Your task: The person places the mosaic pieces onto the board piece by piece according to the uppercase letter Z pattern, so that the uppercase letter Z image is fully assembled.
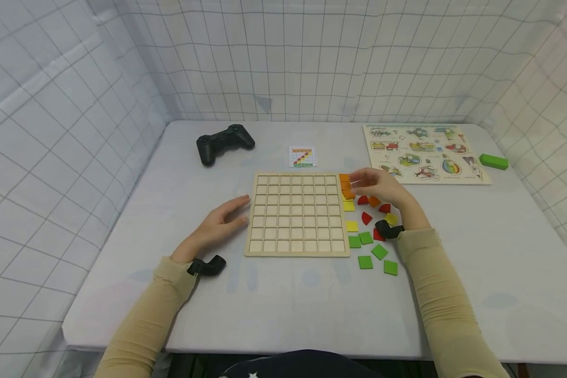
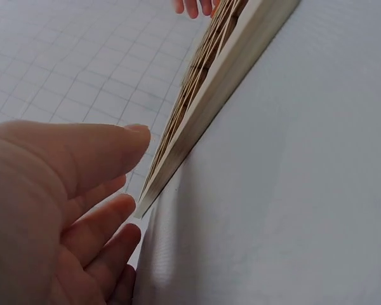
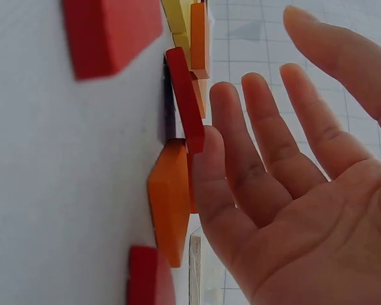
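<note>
A wooden grid board lies flat on the table, its square cells bare. At its left edge is my left hand, fingers loosely extended and holding nothing; whether the fingertips touch the rim I cannot tell. My right hand hovers at the board's upper right, beside orange tiles. Its fingers look relaxed in the right wrist view, with nothing gripped. Below that hand lie red quarter-round pieces, yellow tiles and several green square tiles.
Behind the board lies a small pattern card. A black game controller sits at the back left. At the back right are a picture puzzle board and a green block. White grid-patterned cloth walls surround the table.
</note>
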`<move>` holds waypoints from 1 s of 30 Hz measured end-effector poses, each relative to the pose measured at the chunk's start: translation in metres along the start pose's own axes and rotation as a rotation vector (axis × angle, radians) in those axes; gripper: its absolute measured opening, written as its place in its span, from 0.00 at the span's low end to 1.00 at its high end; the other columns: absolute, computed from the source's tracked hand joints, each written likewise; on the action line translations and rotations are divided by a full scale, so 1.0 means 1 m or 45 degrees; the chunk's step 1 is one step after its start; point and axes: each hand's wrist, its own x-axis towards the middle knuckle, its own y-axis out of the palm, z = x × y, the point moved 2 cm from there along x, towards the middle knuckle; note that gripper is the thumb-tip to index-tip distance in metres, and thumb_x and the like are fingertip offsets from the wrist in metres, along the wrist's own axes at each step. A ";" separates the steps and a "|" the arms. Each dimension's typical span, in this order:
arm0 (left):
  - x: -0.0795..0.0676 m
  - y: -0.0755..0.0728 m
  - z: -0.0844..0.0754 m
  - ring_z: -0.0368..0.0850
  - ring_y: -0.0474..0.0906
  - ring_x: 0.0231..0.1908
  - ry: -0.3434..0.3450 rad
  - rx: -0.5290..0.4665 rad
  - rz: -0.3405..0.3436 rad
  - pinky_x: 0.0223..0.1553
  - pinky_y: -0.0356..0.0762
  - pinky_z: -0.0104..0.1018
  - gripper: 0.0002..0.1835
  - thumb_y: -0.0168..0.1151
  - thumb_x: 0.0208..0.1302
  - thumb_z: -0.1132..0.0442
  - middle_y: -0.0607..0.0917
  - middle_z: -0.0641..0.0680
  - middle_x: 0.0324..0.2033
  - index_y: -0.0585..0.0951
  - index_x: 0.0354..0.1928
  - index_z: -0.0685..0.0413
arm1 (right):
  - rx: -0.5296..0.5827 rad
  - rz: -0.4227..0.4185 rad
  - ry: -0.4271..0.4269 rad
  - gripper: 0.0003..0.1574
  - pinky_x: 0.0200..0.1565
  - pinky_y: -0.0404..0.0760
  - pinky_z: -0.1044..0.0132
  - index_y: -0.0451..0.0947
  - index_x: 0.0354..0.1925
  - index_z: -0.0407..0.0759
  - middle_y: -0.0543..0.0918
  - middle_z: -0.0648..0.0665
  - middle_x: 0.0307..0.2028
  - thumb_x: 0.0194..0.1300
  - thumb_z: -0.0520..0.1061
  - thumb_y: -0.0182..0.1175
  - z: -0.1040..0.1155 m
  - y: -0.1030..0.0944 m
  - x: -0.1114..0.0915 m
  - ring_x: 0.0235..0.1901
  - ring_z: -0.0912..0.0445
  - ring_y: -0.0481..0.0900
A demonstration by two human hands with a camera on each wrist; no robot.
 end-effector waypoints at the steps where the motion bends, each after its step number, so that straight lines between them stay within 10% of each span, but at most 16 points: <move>1: 0.000 0.000 -0.001 0.50 0.50 0.70 -0.007 0.011 0.003 0.69 0.48 0.46 0.29 0.57 0.68 0.57 0.60 0.54 0.69 0.64 0.68 0.57 | 0.002 0.004 0.006 0.28 0.56 0.74 0.51 0.69 0.59 0.33 0.73 0.33 0.57 0.62 0.40 0.62 0.005 0.001 -0.003 0.56 0.43 0.72; 30: 0.002 0.001 0.006 0.51 0.48 0.70 0.063 0.267 0.060 0.69 0.47 0.49 0.29 0.58 0.66 0.52 0.63 0.55 0.68 0.68 0.66 0.58 | -0.121 0.019 -0.015 0.27 0.51 0.77 0.58 0.76 0.54 0.38 0.79 0.39 0.50 0.57 0.46 0.68 -0.028 0.002 0.013 0.50 0.48 0.75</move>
